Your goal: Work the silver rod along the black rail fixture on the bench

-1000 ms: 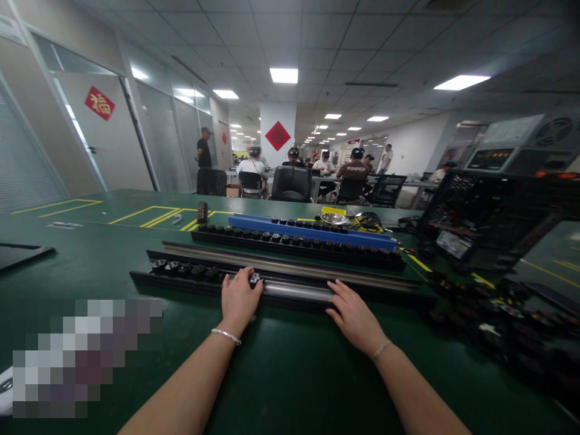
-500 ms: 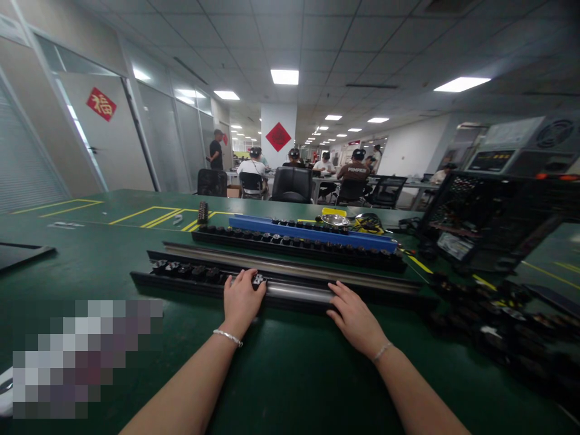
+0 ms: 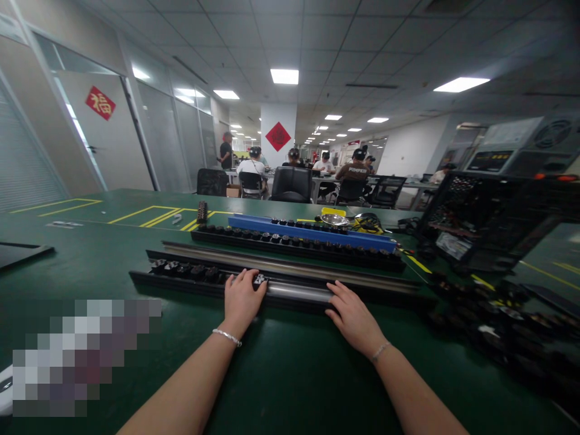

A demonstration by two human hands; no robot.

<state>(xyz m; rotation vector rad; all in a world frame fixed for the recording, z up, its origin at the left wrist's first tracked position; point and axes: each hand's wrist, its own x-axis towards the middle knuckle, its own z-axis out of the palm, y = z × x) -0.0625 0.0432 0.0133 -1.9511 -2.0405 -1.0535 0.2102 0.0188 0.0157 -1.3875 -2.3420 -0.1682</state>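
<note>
A long black rail (image 3: 181,282) lies across the green table in front of me, with several small black parts (image 3: 188,270) lined up on its left half and a bare silver strip (image 3: 296,292) in its middle. My left hand (image 3: 242,299) rests on the rail, fingers pressed on a small black part (image 3: 258,280) at the end of the row. My right hand (image 3: 354,318) lies flat with its fingers stretched onto the rail at the right end of the silver strip.
Behind it lie a grey rail (image 3: 290,266), a second black rail full of parts (image 3: 294,244) and a blue rail (image 3: 312,232). A black crate (image 3: 489,220) and a heap of loose black parts (image 3: 502,332) sit at the right. People sit at desks far back.
My hands have hardly moved; the left fingers have shifted slightly right along the rail. A person at the far back has walked to the right.
</note>
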